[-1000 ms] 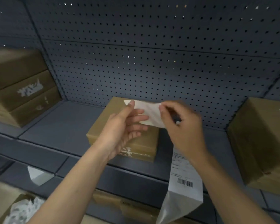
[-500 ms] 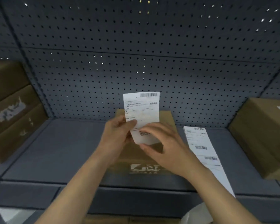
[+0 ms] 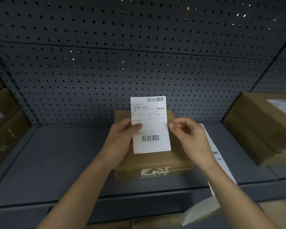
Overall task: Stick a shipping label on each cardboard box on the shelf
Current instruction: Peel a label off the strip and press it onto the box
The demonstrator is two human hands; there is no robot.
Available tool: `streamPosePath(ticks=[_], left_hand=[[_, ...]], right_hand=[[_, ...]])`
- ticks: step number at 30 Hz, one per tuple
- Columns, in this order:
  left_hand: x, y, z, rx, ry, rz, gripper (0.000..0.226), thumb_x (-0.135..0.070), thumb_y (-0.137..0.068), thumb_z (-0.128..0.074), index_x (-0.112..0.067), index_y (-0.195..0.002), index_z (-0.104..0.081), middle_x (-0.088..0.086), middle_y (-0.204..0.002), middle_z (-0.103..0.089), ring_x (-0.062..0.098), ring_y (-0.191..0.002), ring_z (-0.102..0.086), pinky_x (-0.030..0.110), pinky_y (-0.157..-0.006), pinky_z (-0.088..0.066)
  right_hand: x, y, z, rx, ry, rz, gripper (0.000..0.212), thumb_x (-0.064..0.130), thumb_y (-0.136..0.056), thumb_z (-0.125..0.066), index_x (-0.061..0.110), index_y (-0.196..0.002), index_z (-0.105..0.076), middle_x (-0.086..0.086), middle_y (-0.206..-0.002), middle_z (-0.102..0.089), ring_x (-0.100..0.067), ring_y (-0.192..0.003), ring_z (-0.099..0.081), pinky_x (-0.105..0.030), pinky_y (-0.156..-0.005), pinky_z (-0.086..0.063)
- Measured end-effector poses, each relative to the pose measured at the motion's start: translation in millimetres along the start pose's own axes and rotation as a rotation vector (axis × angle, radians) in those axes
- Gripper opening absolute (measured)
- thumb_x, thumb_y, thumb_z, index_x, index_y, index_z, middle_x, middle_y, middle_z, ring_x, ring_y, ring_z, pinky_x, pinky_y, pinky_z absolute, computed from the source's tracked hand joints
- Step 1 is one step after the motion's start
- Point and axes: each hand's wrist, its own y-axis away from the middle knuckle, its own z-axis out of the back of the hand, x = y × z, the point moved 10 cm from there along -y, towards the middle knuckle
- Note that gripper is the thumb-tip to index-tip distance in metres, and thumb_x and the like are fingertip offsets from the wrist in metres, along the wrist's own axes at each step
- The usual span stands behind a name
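Observation:
A white shipping label with two barcodes stands upright over a brown cardboard box on the grey shelf. My left hand pinches the label's left edge, thumb on its face. My right hand hovers at the label's right edge with fingers curled and apart; whether a fingertip touches the paper I cannot tell. A strip of further labels lies on the shelf to the right of the box and hangs over the front edge.
A larger cardboard box with a label on top sits at the right. Stacked brown boxes stand at the far left. A dark perforated back panel rises behind the shelf. More cardboard shows below the shelf edge.
The label is now flat and fully upright, held by my left hand alone. My right hand has come off its lower part and moved to its right edge. The view has come closer.

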Motion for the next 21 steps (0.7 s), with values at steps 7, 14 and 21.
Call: streamPosePath(ticks=[7, 14, 21], left_hand=[[1, -3, 1, 0.001, -0.026, 0.013, 0.02, -0.008, -0.098, -0.056, -0.015, -0.11, -0.07, 0.003, -0.108, -0.076, 0.023, -0.1, -0.072, 0.043, -0.086, -0.058], [3, -3, 6, -0.03, -0.075, 0.001, 0.02, -0.01, -0.099, -0.055, -0.014, -0.112, -0.069, 0.004, -0.111, -0.075, 0.026, -0.104, -0.071, 0.046, -0.088, -0.056], [-5, -2, 10, -0.047, -0.167, -0.047, 0.02, -0.008, -0.097, -0.058, -0.014, -0.111, -0.07, -0.003, -0.107, -0.076, 0.017, -0.099, -0.072, 0.036, -0.084, -0.06]], right_hand=[[-29, -13, -24, 0.192, -0.231, -0.223, 0.011, 0.014, -0.09, -0.069, 0.005, -0.094, -0.073, -0.006, -0.077, -0.071, -0.011, -0.067, -0.058, -0.019, -0.06, -0.048], [-26, -24, -34, 0.264, -0.183, -0.163, 0.011, 0.014, -0.095, -0.062, 0.008, -0.092, -0.07, -0.002, -0.081, -0.07, -0.007, -0.071, -0.06, -0.021, -0.066, -0.048], [-23, -34, -38, 0.294, -0.197, -0.114, 0.01, 0.014, -0.095, -0.062, 0.006, -0.095, -0.069, -0.014, -0.085, -0.069, -0.013, -0.072, -0.06, -0.025, -0.067, -0.05]])
